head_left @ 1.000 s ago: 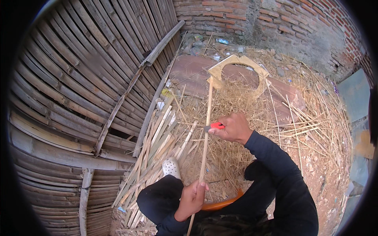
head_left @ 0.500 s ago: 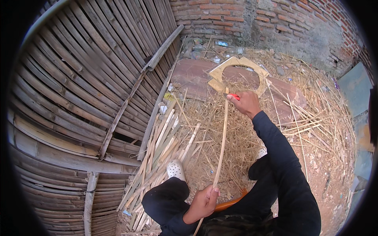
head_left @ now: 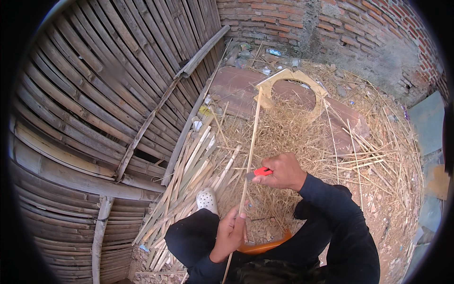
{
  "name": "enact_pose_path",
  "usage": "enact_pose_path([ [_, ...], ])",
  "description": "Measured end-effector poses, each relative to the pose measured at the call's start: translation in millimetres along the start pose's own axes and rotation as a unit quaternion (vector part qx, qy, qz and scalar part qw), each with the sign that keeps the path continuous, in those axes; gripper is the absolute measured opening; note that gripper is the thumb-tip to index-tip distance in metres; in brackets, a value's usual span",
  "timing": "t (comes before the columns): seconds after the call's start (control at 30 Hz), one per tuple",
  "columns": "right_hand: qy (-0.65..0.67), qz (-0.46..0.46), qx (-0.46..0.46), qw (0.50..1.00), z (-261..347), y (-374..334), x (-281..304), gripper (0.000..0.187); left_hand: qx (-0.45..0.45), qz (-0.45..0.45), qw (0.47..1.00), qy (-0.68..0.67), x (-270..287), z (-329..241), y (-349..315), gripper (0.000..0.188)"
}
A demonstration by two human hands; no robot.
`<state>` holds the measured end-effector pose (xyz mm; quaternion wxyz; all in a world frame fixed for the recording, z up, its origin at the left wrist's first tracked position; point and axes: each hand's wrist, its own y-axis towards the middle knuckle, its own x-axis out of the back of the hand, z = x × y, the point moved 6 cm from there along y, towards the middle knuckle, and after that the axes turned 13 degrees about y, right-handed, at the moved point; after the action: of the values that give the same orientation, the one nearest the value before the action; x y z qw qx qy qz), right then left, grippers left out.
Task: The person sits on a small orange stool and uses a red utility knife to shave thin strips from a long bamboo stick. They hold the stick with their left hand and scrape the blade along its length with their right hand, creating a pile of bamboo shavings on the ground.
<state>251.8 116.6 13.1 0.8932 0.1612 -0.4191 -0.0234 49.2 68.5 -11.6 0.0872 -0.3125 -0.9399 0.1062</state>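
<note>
A long, thin bamboo strip [head_left: 253,137] runs from my lap up and away over the ground, leaning slightly right at its far end. Closed around its lower part is my left hand [head_left: 230,234], with the thumb pressed along it. My right hand [head_left: 283,171] grips a red-handled utility knife [head_left: 263,172], whose blade touches the strip a little above my left hand. Pale shavings [head_left: 283,128] cover the ground beneath the strip.
Split bamboo strips [head_left: 189,175] lie heaped at the left, beside a bamboo slat wall [head_left: 109,94]. A tan board with a round hole [head_left: 266,90] rests ahead on a reddish-brown sheet [head_left: 231,90]. A brick wall [head_left: 279,19] closes off the back.
My right hand has drawn the knife along the strip toward me, from the far end to near my left hand. The strip's far end has swung left, and my left hand has shifted slightly left.
</note>
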Motion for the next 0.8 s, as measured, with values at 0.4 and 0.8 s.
enact_pose_path([
  [0.4, -0.059, -0.060, 0.069, 0.994, -2.9, 4.2, -10.4, 0.064, -0.002, -0.007, 1.000, -0.018, -0.6, -7.6, 18.4, 0.039],
  [0.8, -0.026, -0.022, 0.010, 0.999, -1.0, -4.9, -10.9, 0.064, 0.010, 0.007, 1.000, 0.005, -9.2, -0.7, 10.6, 0.039],
])
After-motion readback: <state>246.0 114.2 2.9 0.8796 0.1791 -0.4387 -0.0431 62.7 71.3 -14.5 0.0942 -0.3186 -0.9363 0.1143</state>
